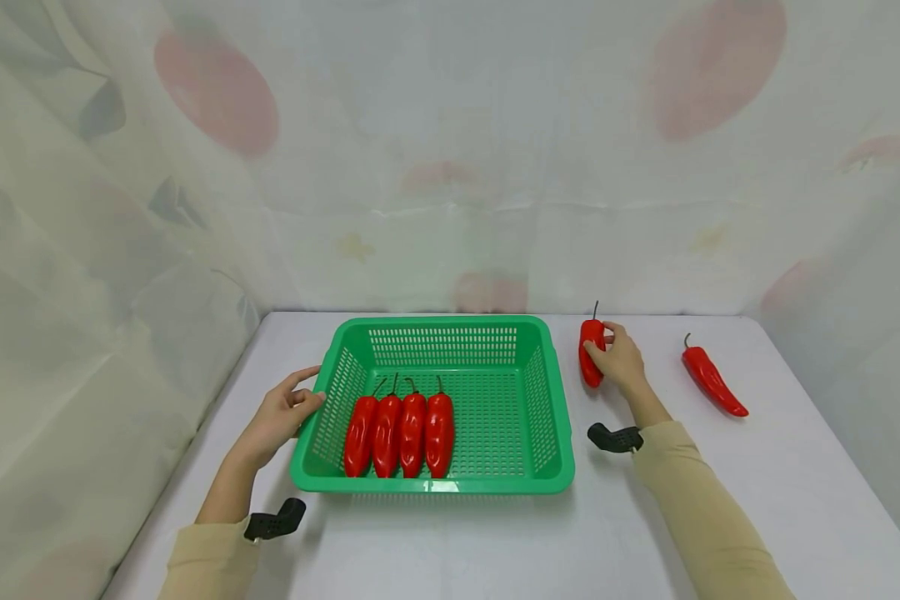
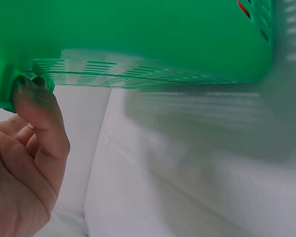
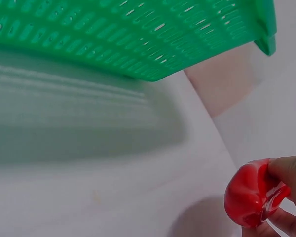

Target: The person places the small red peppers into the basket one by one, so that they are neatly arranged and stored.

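My left hand (image 1: 281,412) grips the left rim of a green plastic basket (image 1: 435,485), fingers curled over the edge in the left wrist view. Inside, on the left half of its floor, several red chili peppers (image 1: 412,433) lie side by side, stems pointing away. To the right of the basket, my right hand (image 1: 621,358) pinches another red pepper (image 1: 592,354) between thumb and fingers, its stem pointing to the back. In the right wrist view this pepper (image 3: 246,197) shows its blunt lower end, with a shadow on the table beside it.
One more red pepper (image 1: 712,382) lies slantwise on the white table (image 1: 435,550), to the right of my right hand. Printed cloth (image 1: 435,242) hangs behind the table and along both sides. A black wrist camera (image 1: 615,437) sticks out from each sleeve.
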A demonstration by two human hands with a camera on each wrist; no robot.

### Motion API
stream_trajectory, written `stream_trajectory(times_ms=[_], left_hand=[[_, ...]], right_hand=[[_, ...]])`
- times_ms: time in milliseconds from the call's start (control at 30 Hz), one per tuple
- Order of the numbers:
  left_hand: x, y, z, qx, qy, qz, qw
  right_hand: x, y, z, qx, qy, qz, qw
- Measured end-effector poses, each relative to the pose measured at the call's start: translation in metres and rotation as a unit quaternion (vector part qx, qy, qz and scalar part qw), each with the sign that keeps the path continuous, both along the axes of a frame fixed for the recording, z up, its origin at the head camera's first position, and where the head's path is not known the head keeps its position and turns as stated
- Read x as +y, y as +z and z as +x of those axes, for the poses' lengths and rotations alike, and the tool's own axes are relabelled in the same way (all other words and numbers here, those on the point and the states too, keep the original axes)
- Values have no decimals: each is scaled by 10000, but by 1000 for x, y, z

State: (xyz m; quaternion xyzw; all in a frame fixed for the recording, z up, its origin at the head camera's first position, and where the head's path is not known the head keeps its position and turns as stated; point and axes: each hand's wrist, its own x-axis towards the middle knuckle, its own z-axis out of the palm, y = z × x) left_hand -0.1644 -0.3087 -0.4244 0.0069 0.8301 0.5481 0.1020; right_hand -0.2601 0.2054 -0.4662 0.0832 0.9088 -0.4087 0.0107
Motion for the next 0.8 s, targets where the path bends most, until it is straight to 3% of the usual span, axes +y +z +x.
stream_trajectory(times_ms=[233,800], left_hand=[[0,0,0,-35,61,9,10000],[0,-1,1,-28,99,-1,9999]], right_hand=[[1,18,2,351,134,-15,9993],[-10,61,7,531,298,-438,9972]])
